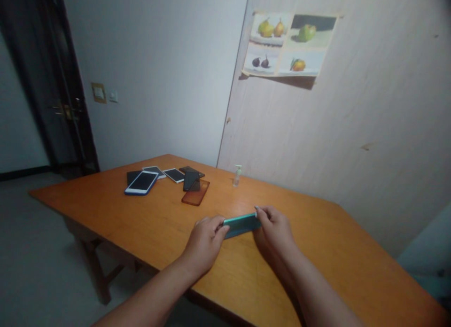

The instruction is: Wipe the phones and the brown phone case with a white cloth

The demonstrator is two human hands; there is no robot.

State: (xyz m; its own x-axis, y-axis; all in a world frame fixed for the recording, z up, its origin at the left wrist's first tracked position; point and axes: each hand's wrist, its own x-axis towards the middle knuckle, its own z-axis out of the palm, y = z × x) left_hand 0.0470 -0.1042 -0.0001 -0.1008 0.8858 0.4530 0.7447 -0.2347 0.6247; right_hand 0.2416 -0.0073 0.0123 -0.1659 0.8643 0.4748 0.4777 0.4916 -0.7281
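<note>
A teal, shiny smartphone (pixel 241 224) is held sideways and tilted above the table by both hands. My left hand (pixel 207 241) is closed on its left end, with the thumb along the near face. My right hand (pixel 276 227) pinches its right end near the upper corner, thumb and forefinger together. Whether a case covers the phone, I cannot tell. Beyond it lies a translucent brown phone case (pixel 198 195), with a dark phone (pixel 191 181) partly over it.
The wooden table (pixel 141 223) also bears a white-fronted phone with a blue edge (pixel 142 182), a white phone (pixel 174 175) and other dark phones or cases. A clear pump bottle (pixel 237 175) stands near the wall. Fruit pictures (pixel 287 50) hang above.
</note>
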